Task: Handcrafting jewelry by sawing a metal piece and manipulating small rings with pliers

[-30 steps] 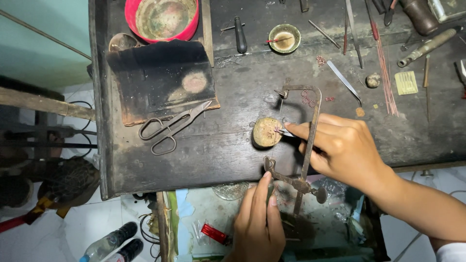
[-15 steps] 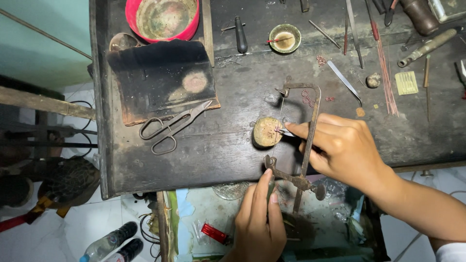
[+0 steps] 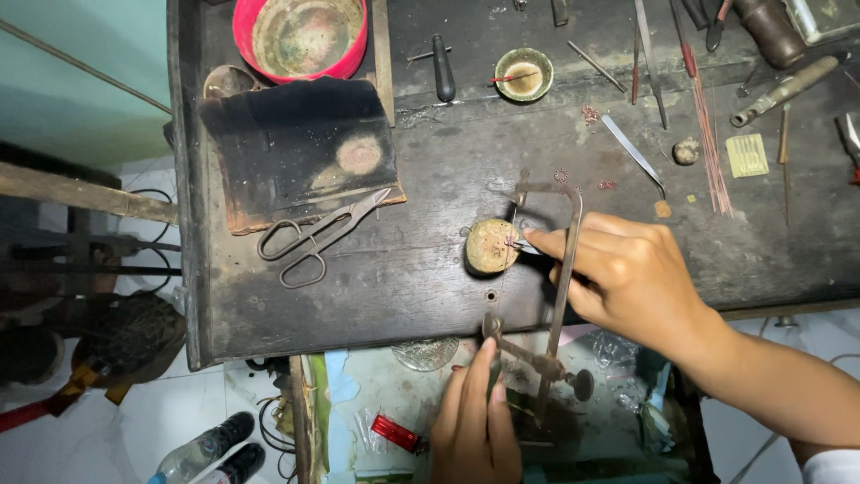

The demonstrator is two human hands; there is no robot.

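A jeweller's saw frame (image 3: 564, 269) stands upright across the bench's front edge, its blade beside a round worn wooden peg (image 3: 488, 248). My left hand (image 3: 475, 421) comes up from below the bench and is closed around the saw's lower handle. My right hand (image 3: 632, 273) reaches in from the right. Its thumb and forefinger pinch a tiny metal piece (image 3: 518, 242) against the top of the peg, right next to the blade.
Metal shears (image 3: 313, 237) lie left of the peg, below a charred black block (image 3: 296, 148). At the back stand a red bowl (image 3: 300, 36) and a small brass dish (image 3: 524, 73). Tweezers (image 3: 632, 152), files, rods and small tools cover the right of the dark bench (image 3: 403, 278).
The saw frame and my left hand have slid slightly toward me. My right hand stays pinched on the piece at the peg.
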